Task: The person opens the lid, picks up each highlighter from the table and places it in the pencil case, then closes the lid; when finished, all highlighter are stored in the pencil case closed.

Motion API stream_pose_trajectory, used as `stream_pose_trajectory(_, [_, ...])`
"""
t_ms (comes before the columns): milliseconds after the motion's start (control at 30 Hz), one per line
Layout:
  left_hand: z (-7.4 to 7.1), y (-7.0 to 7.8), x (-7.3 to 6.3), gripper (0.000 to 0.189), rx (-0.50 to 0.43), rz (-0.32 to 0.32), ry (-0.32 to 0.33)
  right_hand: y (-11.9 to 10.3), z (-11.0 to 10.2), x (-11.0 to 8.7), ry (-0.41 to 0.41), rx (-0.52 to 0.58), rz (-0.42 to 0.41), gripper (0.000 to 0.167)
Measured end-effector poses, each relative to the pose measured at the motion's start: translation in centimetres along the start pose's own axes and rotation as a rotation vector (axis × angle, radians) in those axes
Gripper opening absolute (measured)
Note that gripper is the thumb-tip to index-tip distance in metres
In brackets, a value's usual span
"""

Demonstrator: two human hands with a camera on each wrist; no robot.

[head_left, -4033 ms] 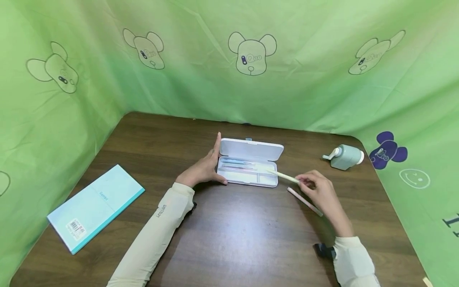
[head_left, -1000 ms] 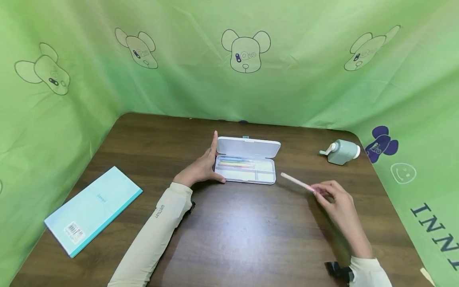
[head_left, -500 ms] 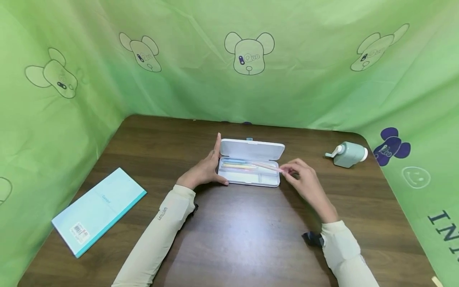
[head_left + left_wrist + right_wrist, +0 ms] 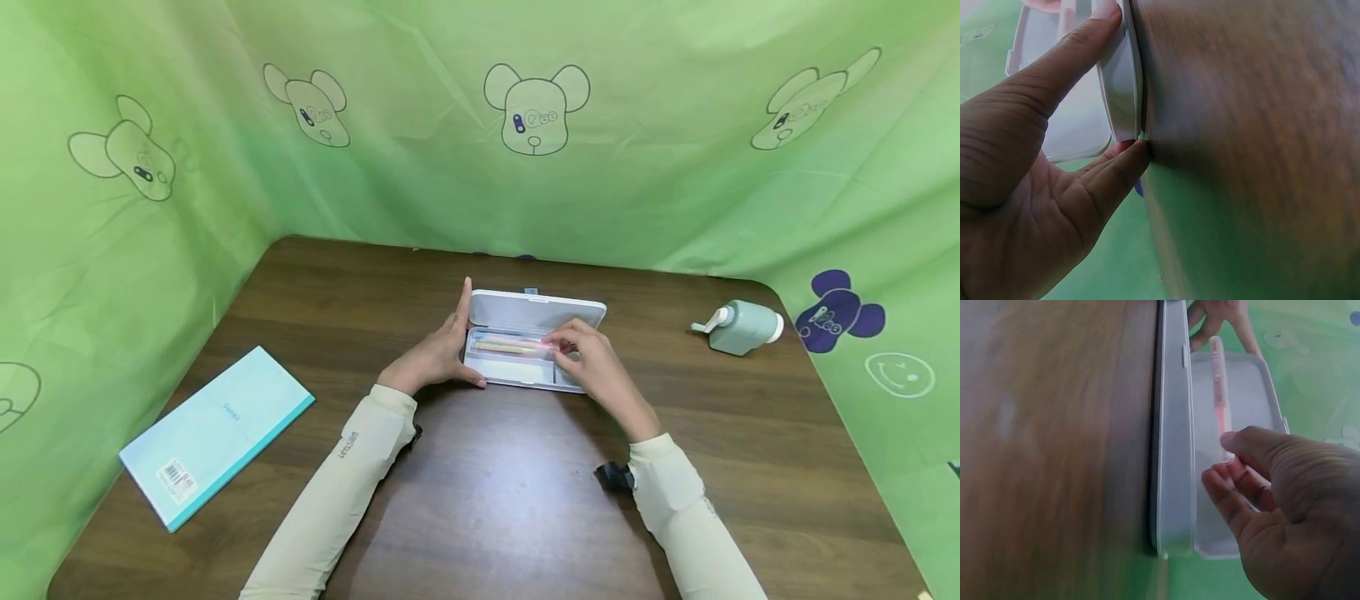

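Note:
A white pencil case (image 4: 510,370) lies with its lid (image 4: 517,310) raised near the table's far side. My left hand (image 4: 431,357) holds its left end, thumb at the front corner and index finger stretched up beside the lid. In the left wrist view the thumb (image 4: 1069,59) lies along the case's edge. Over the right part of the case, my right hand (image 4: 592,367) pinches a pink pen (image 4: 1219,381) by one end, between thumb and fingertips. Several pens, one of them yellow (image 4: 506,347), lie in the rear compartment.
A light blue notebook (image 4: 225,429) with a barcode label lies at the left of the wooden table (image 4: 487,508). A grey-green bottle (image 4: 744,327) with a white spout lies on its side at the right back. Green printed cloth (image 4: 420,183) hangs behind.
Four seconds ago the right hand held a cream pen while the pink one lay on the table. Since then it has brought the pink pen leftward into the case. The left hand stays.

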State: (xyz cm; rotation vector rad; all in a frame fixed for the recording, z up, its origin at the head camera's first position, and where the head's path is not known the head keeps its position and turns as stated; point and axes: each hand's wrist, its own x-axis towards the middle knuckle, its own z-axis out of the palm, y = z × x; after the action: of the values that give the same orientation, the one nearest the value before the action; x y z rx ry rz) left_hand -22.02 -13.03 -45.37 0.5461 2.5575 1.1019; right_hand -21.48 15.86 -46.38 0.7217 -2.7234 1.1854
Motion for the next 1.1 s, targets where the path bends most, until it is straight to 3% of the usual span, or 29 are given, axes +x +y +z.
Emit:
stream_pose_trajectory(100, [0.2,0.0,0.0,0.161,-0.005,0.003,0.008,-0.2,0.2,0.1,-0.016,-0.05,0.006,0.024])
stream_pose_trajectory(200, [0.3,0.1,0.0,0.161,-0.007,0.01,0.01,-0.2,-0.2,-0.3,0.023,-0.085,0.02,0.028])
stream_pose_trajectory(333, [0.3,0.2,0.0,0.161,-0.008,0.013,0.008,0.7,-1.4,-1.9,0.166,-0.086,0.071,0.017])
stream_pose_trajectory(467, [0.3,0.2,-0.1,0.161,-0.01,0.002,0.012,2.3,-2.5,-3.4,0.277,-0.074,0.209,0.019])
stream_pose_trajectory(567, [0.3,0.0,-0.1,0.161,-0.008,-0.003,0.012,3.0,-3.1,-4.0,0.239,-0.023,0.337,0.03])
stream_pose_trajectory(700, [0.4,-0.2,-0.2,0.16,-0.021,0.013,0.017,3.4,-3.0,-4.0,0.147,0.189,0.411,0.047])
stream_pose_trajectory(833, [0.5,-0.3,-0.2,0.143,-0.041,0.041,0.028,3.0,-2.5,-3.6,0.096,0.379,0.389,0.058])
stream_pose_trajectory(967, [0.4,-0.2,-0.2,0.107,0.001,0.061,0.025,3.0,-2.4,-3.7,0.057,0.41,0.34,0.057])
stream_pose_trajectory(1100, [0.2,-0.4,-0.2,0.092,0.032,0.062,0.002,3.8,-2.8,-4.2,0.015,0.461,0.284,0.052])
